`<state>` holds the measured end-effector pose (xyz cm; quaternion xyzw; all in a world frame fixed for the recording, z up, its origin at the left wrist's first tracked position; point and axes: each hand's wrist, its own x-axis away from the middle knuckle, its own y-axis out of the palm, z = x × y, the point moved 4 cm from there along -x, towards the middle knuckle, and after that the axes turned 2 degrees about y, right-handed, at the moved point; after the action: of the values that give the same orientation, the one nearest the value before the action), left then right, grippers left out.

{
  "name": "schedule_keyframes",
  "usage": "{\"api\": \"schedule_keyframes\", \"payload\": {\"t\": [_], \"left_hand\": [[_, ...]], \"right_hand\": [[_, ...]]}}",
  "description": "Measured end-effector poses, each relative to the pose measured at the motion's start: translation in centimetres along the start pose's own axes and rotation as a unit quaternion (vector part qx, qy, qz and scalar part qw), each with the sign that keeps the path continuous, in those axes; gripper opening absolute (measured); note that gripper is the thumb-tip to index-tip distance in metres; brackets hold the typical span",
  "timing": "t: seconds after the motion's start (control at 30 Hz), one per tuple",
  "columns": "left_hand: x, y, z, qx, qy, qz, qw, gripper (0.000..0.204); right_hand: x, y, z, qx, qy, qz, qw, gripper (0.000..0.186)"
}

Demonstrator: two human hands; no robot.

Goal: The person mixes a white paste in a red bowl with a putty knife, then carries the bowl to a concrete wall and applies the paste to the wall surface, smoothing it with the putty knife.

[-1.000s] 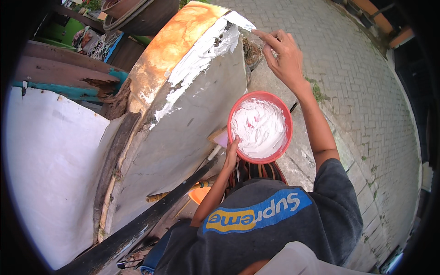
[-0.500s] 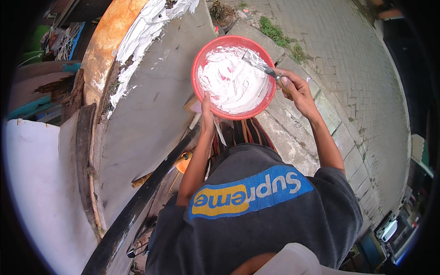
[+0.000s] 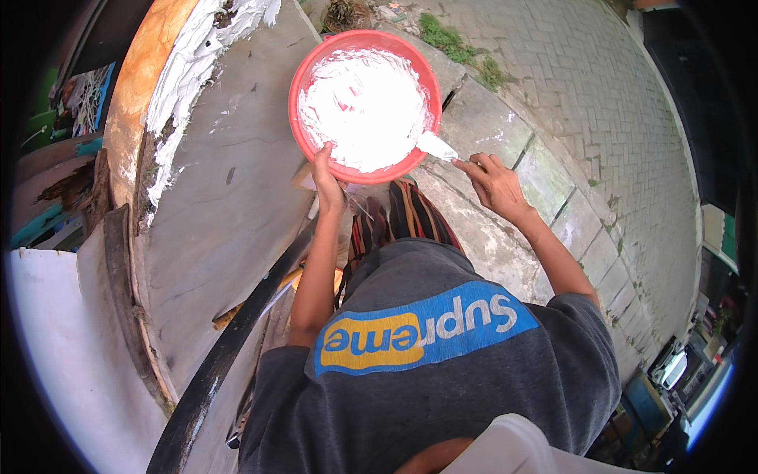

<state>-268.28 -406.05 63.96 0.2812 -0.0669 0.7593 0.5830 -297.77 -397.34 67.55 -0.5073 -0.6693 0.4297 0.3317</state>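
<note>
My left hand [image 3: 328, 183] grips the near-left rim of a round red basin [image 3: 433, 95], thumb over the edge and the other fingers hidden beneath. Thick white paste [image 3: 363, 110] is spread over most of its inside, with a little red showing through. My right hand [image 3: 496, 188] is closed on a putty knife, whose handle is mostly hidden by the fingers. White paste coats the putty knife blade [image 3: 438, 148], which is at the basin's near-right rim. Part of a pale flat piece [image 3: 303, 175] shows beside my left hand; I cannot tell whether I hold it.
To the left, a grey wall slab [image 3: 229, 174] has white paste [image 3: 185, 71] smeared along its orange-brown edge [image 3: 142, 87]. A dark pole [image 3: 229, 355] slants up past my left arm. Concrete slabs [image 3: 493, 126] and grey paving [image 3: 584, 87] lie to the right, with green weeds [image 3: 446, 38].
The basin and my left hand have shifted left and slightly up in view. My right hand has drawn the putty knife from over the paste to the near-right rim, its blade now coated white.
</note>
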Motion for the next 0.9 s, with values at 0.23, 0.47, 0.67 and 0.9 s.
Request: {"api": "schedule_keyframes", "payload": {"t": [0.23, 0.47, 0.67, 0.9], "left_hand": [[-2.1, -2.4, -2.5, -0.074, 0.101, -0.031, 0.992, 0.057], [-1.3, -0.7, -1.3, -0.161, 0.179, -0.074, 0.968, 0.068], [-0.4, 0.7, -0.2, -0.215, 0.143, -0.028, 0.966, 0.073], [-0.3, 0.5, 0.1, -0.283, 0.117, -0.022, 0.952, 0.078]], "right_hand": [[-1.5, -6.4, 1.5, -0.157, 0.103, -0.027, 0.982, 0.035], [-4.5, 0.5, 6.4, -0.317, 0.192, -0.097, 0.924, 0.033], [-3.6, 4.1, 4.6, -0.426, 0.233, -0.195, 0.852, 0.033], [-4.2, 6.5, 2.3, -0.638, 0.322, -0.206, 0.669, 0.029]]}}
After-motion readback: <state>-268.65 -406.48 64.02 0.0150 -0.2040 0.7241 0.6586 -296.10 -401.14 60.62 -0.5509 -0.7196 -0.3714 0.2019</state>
